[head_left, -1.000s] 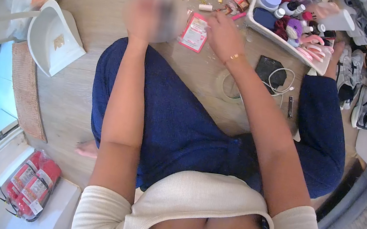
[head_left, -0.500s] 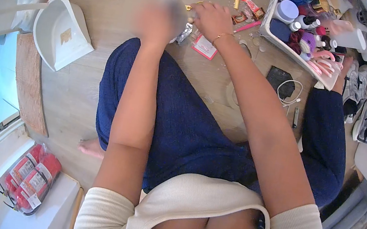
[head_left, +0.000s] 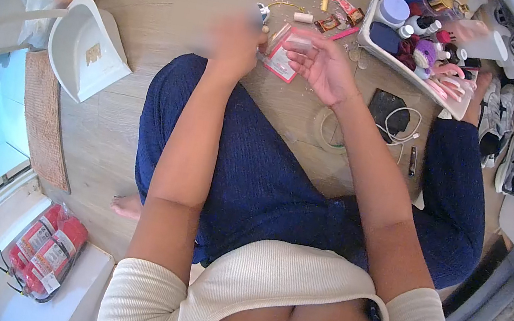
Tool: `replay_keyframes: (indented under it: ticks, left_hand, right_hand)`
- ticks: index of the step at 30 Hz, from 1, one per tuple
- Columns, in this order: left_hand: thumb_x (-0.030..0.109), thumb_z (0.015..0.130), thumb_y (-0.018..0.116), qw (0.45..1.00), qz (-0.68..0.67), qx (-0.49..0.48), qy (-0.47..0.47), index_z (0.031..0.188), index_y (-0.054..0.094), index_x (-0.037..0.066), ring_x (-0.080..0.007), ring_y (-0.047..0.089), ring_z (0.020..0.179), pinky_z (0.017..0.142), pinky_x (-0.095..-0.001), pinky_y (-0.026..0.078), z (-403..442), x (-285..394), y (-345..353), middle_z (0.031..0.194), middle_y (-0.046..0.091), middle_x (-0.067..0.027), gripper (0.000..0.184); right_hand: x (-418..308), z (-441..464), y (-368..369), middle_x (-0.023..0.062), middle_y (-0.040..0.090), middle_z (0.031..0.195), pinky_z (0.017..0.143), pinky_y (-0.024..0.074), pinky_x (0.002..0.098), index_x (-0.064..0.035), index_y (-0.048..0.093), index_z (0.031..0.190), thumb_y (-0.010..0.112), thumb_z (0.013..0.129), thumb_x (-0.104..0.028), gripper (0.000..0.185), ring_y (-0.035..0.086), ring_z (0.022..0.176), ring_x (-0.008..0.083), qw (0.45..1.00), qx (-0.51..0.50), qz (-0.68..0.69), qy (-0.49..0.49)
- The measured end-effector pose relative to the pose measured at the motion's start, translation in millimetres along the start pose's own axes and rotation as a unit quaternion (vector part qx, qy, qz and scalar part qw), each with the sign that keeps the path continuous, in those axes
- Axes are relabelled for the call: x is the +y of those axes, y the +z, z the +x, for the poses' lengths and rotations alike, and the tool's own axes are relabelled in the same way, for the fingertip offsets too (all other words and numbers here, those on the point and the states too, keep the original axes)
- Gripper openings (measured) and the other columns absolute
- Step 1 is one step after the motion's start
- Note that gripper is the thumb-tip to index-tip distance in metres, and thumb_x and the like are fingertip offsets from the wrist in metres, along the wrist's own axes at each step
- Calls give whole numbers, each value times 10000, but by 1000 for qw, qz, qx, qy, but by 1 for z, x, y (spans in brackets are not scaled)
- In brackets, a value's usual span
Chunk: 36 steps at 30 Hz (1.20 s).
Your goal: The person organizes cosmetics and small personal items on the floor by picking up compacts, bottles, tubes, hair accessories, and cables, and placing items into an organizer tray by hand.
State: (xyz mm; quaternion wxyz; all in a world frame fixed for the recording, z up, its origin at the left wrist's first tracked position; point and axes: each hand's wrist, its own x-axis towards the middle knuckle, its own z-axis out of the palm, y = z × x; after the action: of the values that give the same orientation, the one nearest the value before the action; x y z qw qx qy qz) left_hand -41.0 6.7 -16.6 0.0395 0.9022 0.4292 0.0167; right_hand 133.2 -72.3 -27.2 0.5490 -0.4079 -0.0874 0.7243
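My left hand (head_left: 234,46), partly blurred, is closed above my bent knee. A dark, silvery object (head_left: 262,13) shows at its far side, too hidden to name. My right hand (head_left: 328,71) is turned palm up, fingers curled around a small clear piece (head_left: 300,45) at their tips. Between and beneath the hands lies a pink-edged card (head_left: 280,70) on the floor. Just beyond are a pale pink cylinder (head_left: 303,17), a thin gold-coloured loop (head_left: 287,5), a yellow tube (head_left: 325,1) and a brown-and-gold wrapper (head_left: 327,23).
A white tray (head_left: 394,66) of bottles and jars stands at the upper right. Near my right forearm lie a dark flat square (head_left: 386,108), a white cable (head_left: 403,141), a nail clipper (head_left: 413,162) and a clear ring (head_left: 325,135). A white dustpan (head_left: 97,74) sits left.
My right hand has drawn back from the small items and rolled from palm down to palm up. The pale pink cylinder now shows. My left hand has shifted slightly toward me.
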Motion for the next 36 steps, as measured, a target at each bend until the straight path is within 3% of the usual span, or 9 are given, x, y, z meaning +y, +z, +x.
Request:
replay_keyframes:
  ticks: [5,11,13,15,17,23,26,33,36]
  left_hand:
    - [199,704,634,990,89,51,101,710,694,209,-215,484,944,830,-399,356,1,-1,23,984,515,-42,62]
    - [244,675,689,992,28,-12,120,757,680,162,-243,490,982,851,-415,360,3,8,10,1001,543,-49,116]
    - [203,697,696,977,-189,16,95,791,605,114,-268,514,971,839,-411,388,5,-2,24,973,553,-54,159]
    - [160,791,641,911,-396,-25,110,871,544,77,-240,548,965,834,-371,421,11,-8,25,965,584,-81,151]
    - [128,865,573,669,-734,-84,-81,923,489,65,-199,562,858,811,-317,433,9,-1,6,949,590,-101,120]
    - [169,933,462,573,-800,-124,-128,1068,501,31,-99,477,705,665,-239,404,17,2,-9,895,566,-54,197]
    - [231,949,424,565,-795,-157,-154,1037,526,39,-87,446,676,619,-218,371,16,5,-8,829,534,-24,234]
    - [271,943,449,641,-735,-154,-157,893,534,70,-70,399,658,596,-210,328,17,2,-3,739,476,20,224]
    - [269,938,461,646,-727,-173,-156,895,537,77,-68,396,658,603,-206,324,17,7,-5,723,467,31,211]
  right_hand:
    - [8,-33,-20,76,605,919,693,488,290,-71,538,996,531,882,-288,245,586,826,151,978,36,-207,-13]
    - [57,-107,-9,102,534,889,696,503,369,-137,550,973,601,754,-206,236,605,814,243,571,-112,-803,-130]
    - [74,-109,-9,116,531,892,690,511,382,-116,555,972,587,760,-197,229,607,803,271,560,-86,-814,-130]
    - [83,-105,-18,130,527,896,684,519,395,-95,560,971,573,767,-187,224,609,792,300,547,-61,-825,-128]
    - [83,-97,-28,139,542,949,655,525,397,-84,544,1014,584,757,-169,273,608,783,302,518,-88,-839,-143]
    - [27,-100,-13,41,586,1012,653,505,281,-91,514,1084,604,794,-157,311,605,836,137,903,51,-425,29]
    - [19,-95,-33,14,577,1004,661,483,245,-116,517,1081,595,838,-189,266,585,864,102,975,62,-209,51]
    - [12,-107,-42,29,569,992,700,504,290,-120,507,1201,559,870,-158,337,587,871,143,962,54,-264,-41]
    - [-8,-122,-32,83,553,954,716,498,321,-96,563,1148,565,835,-134,315,591,806,192,804,126,-560,-156]
